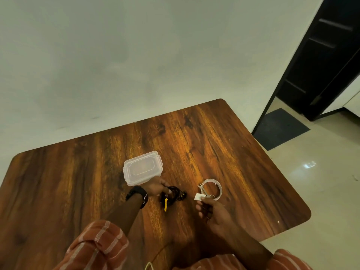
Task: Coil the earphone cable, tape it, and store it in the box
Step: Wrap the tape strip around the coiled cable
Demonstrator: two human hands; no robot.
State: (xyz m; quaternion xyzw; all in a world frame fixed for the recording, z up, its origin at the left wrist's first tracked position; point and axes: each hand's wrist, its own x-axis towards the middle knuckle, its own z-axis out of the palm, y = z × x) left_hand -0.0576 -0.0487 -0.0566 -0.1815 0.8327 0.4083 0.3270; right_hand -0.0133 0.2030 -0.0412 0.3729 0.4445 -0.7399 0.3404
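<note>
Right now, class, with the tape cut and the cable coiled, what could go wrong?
1. The left hand pins the coil only loosely; it may spring apart before taping.
2. The tape piece at the right hand fingertips, held alongside scissors, could fold onto itself.
3. The box is lidded; opening it needs a free hand.

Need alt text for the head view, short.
Seen from above on a wooden table, the left hand holds a coiled black earphone cable while the right hand pinches a small piece of tape and holds scissors. A closed clear box sits just beyond the left hand, and a tape roll lies by the right.
</note>
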